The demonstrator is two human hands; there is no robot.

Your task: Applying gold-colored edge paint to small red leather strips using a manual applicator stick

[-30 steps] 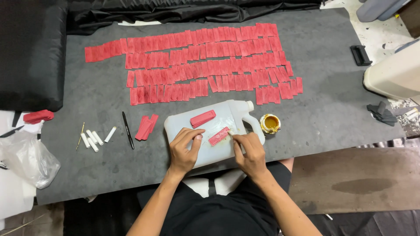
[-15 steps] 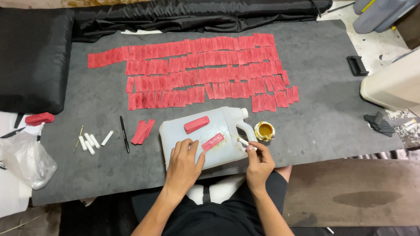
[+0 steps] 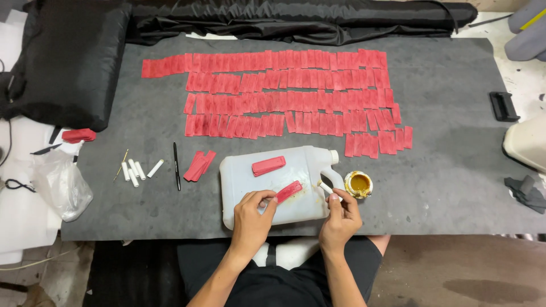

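A white plastic jug point(image 3: 244, 176) lies on its side on the grey mat point(image 3: 455, 148). My left hand point(image 3: 253, 219) pinches the near end of a red strip point(image 3: 290, 190) that rests on the jug. My right hand point(image 3: 339, 219) holds a small white stick point(image 3: 325, 187), its tip pointing up-left near the jug's handle. A second small stack of red strips point(image 3: 269, 165) lies further up on the jug. Just right of the jug sits a small round pot of yellow glue point(image 3: 359, 183).
Several rows of red strips point(image 3: 284, 94) cover the mat's far half. Left of the jug lie a few red strips point(image 3: 199, 165), a black pen point(image 3: 176, 165) and white sticks point(image 3: 133, 170). Black fabric point(image 3: 68, 62) lies at the left and back, a clear plastic bag point(image 3: 60, 185) at the left edge.
My right hand has come off the red strip and moved right, toward the glue pot, with the white stick in it. My left hand stays on the strip.
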